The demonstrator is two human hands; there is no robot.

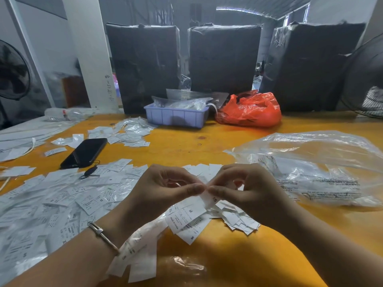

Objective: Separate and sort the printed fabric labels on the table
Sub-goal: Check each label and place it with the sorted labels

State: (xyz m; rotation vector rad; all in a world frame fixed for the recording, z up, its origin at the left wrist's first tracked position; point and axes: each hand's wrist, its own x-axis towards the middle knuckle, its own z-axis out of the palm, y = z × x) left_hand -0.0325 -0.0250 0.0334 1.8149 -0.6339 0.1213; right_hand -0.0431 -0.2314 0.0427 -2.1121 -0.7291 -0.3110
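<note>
My left hand [163,189] and my right hand [244,189] meet fingertip to fingertip above the yellow table [186,146]. Both pinch the same small white printed fabric label [210,198], marked XS, at its top edge. Under my hands lies a loose heap of white labels [186,220] with size letters S and M. A wide spread of more labels [51,204] covers the table on the left. A smaller stack of labels [234,218] sits beneath my right wrist.
A black phone [85,152] lies left of centre, a ring-shaped tag [89,172] beside it. A clear plastic bag [321,168] lies at the right. A lilac tray [176,117] and a red bag [250,110] stand at the back, before black-wrapped bales [223,59].
</note>
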